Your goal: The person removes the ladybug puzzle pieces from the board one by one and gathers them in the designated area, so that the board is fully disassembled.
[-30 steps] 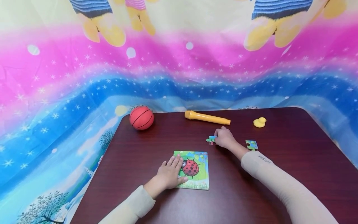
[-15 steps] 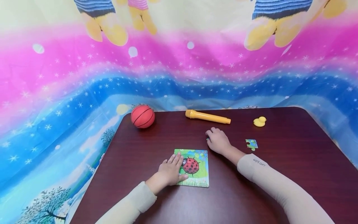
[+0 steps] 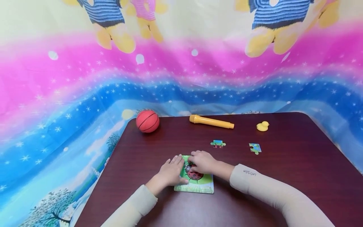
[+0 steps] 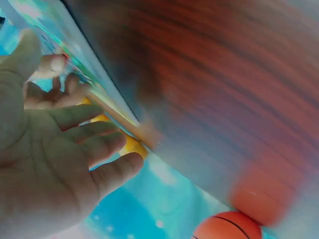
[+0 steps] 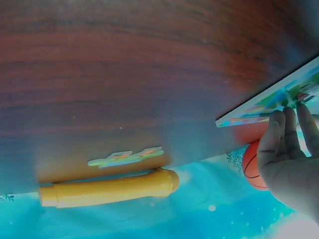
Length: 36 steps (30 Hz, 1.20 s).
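Note:
A square ladybug puzzle (image 3: 195, 188) lies on the table between my hands. My left hand (image 3: 170, 173) rests on its left side with fingers spread, and its palm (image 4: 45, 164) shows in the left wrist view. My right hand (image 3: 204, 164) reaches over the upper part, bent fingertips and thumb touching the picture around the ladybug. In the right wrist view the fingers (image 5: 291, 134) meet the puzzle surface; no lifted piece is visible. One loose jigsaw piece (image 3: 218, 144) lies beyond the puzzle, and another piece (image 3: 255, 148) lies farther right.
At the back left of the dark wooden table (image 3: 136, 195) sits a small red basketball (image 3: 147, 121). A yellow toy microphone (image 3: 212, 121) lies along the back, with a yellow rubber duck (image 3: 262, 126) to its right. A printed cloth (image 3: 181, 72) hangs behind.
My right hand has left the jigsaw piece with two side tabs on the table and moved left and nearer, onto the puzzle. The left hand stays on the puzzle's left side.

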Motion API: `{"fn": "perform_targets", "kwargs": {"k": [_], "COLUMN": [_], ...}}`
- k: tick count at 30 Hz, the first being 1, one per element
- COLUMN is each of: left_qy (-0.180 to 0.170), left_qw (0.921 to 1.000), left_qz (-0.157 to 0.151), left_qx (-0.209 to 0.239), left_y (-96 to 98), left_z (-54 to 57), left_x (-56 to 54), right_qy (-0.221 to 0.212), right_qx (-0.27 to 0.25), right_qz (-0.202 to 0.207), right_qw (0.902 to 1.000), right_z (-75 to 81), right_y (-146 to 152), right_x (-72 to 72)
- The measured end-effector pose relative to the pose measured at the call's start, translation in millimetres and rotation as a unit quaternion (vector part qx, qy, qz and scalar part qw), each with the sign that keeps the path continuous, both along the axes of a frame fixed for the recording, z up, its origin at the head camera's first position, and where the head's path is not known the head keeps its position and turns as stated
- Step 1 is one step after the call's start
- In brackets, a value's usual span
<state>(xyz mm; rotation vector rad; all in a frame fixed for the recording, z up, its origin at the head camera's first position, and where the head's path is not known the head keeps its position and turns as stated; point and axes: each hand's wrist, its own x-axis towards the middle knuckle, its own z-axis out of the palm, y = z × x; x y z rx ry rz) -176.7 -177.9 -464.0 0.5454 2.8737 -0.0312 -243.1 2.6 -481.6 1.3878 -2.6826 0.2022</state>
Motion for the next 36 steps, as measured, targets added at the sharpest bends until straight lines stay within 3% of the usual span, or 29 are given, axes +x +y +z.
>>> {"fn": "perform_targets", "kwargs": {"k": [4, 13, 22, 27, 29, 31, 32, 34, 36], "left_qy": [-0.024, -0.038, -0.068, -0.075, -0.078, -0.08, -0.08, -0.081, -0.08], "left_qw": [0.9994, 0.9989, 0.9963, 0.9956, 0.9953, 0.9949, 0.9947, 0.9943, 0.9941], "left_qz": [0.023, 0.026, 0.052, 0.056, 0.057, 0.061, 0.064, 0.069, 0.072], "left_qx": [0.005, 0.012, 0.001, -0.003, -0.002, -0.003, -0.005, -0.007, -0.01], "left_y": [-8.7, -11.8, -15.1, -14.8, -14.8, -15.0, -15.1, -15.5, -15.9], "left_z": [-2.5, -5.5, -9.3, -8.1, -7.6, -7.0, -6.4, -5.5, -5.1], "left_x": [-2.5, -7.0, -8.8, -9.2, -9.0, -8.6, -8.3, -7.5, -6.4], "right_qy": [-0.043, -0.097, -0.159, -0.174, -0.201, -0.261, -0.304, -0.401, -0.478], "right_qx": [0.005, 0.015, -0.02, -0.007, -0.008, -0.032, -0.051, -0.101, -0.158], "right_qz": [-0.036, -0.159, -0.195, -0.231, -0.234, -0.238, -0.24, -0.255, -0.278], "right_qw": [0.9984, 0.9824, 0.9676, 0.9574, 0.9512, 0.935, 0.9203, 0.8741, 0.8184], "right_z": [1.7, 4.5, 11.3, 14.4, 16.6, 18.9, 20.9, 25.5, 28.5], "right_y": [-4.4, -21.9, -31.0, -31.9, -32.4, -33.0, -33.5, -34.6, -35.8], "right_x": [2.3, 7.6, 8.9, 11.8, 12.9, 13.1, 13.3, 14.2, 15.4]}}
